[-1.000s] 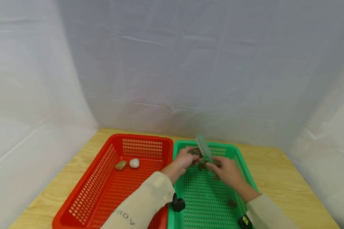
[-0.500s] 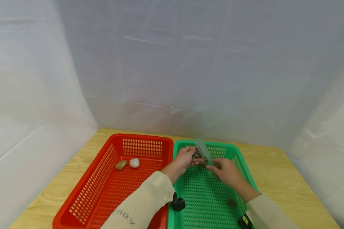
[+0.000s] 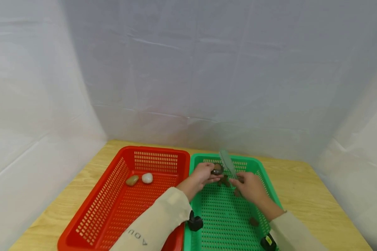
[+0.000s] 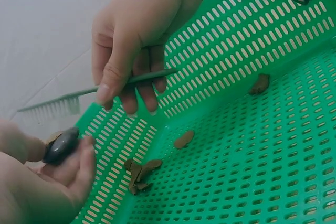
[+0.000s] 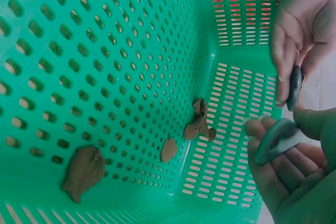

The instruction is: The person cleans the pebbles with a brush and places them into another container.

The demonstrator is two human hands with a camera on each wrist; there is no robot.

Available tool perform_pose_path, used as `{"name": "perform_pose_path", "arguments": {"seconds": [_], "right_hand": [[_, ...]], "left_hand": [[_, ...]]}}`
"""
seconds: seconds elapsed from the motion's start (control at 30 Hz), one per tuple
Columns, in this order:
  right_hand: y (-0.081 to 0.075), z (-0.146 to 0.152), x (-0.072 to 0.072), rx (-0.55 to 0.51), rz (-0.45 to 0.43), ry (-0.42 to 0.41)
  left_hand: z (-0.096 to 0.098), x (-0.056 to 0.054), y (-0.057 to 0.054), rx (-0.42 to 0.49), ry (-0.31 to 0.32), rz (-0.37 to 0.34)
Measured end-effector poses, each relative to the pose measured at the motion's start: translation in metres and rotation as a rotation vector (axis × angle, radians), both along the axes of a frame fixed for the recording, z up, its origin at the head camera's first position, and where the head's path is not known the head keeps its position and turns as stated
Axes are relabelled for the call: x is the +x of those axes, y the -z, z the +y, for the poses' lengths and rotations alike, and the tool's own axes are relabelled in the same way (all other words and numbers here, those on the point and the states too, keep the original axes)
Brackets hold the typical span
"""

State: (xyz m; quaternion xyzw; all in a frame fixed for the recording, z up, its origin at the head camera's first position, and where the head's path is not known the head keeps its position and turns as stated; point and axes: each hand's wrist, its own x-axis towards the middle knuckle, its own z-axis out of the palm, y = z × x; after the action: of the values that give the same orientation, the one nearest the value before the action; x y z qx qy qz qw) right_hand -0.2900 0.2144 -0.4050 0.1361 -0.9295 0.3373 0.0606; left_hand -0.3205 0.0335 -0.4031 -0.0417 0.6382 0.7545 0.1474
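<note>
My left hand [image 3: 202, 173] pinches a dark, glossy pebble [image 4: 63, 146] over the far end of the green basket [image 3: 193, 195]. Brown clay-like material clings to one side of the pebble. My right hand [image 3: 250, 186] grips a green brush [image 3: 227, 163] by its handle, thumb on top. In the left wrist view the brush's pale bristles [image 4: 52, 108] point down, a short way above the pebble. Below the hands, a crumpled brown lump [image 4: 140, 174] lies in the basket. The right wrist view shows the looped handle [image 5: 273, 142] in my right palm.
A red basket [image 3: 91, 195] stands against the green one on the left, with a tan pebble [image 3: 132, 180] and a white pebble [image 3: 147, 178] inside. More flat brown pieces [image 5: 84, 172] lie on the green basket's floor. White sheeting [image 3: 188, 69] rises behind the wooden table [image 3: 308, 195].
The brush passed down over the pebble, then moved slightly right, off it. My left fingers have turned the pebble, and its brown side now faces up.
</note>
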Motion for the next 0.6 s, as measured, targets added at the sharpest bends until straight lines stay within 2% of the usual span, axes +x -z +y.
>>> {"name": "perform_pose_path", "arguments": {"seconds": [0.1,0.2,0.37,0.6], "right_hand": [[-0.0003,-0.0011,-0.0003,-0.025,0.001,-0.015],[-0.0001,-0.0026,0.0000,-0.054,-0.004,-0.040],[0.0009,-0.0045,0.0008,-0.091,-0.021,-0.084],[0.0036,-0.0042,-0.0007,-0.032,-0.023,-0.112]], "left_hand": [[0.0007,0.0000,0.0014,-0.071,-0.023,0.021],[0.0014,-0.0009,0.0021,-0.091,-0.036,0.034],[0.0026,-0.0027,0.0018,-0.031,-0.028,0.039],[0.0020,-0.0024,0.0014,0.055,-0.011,0.025]]}}
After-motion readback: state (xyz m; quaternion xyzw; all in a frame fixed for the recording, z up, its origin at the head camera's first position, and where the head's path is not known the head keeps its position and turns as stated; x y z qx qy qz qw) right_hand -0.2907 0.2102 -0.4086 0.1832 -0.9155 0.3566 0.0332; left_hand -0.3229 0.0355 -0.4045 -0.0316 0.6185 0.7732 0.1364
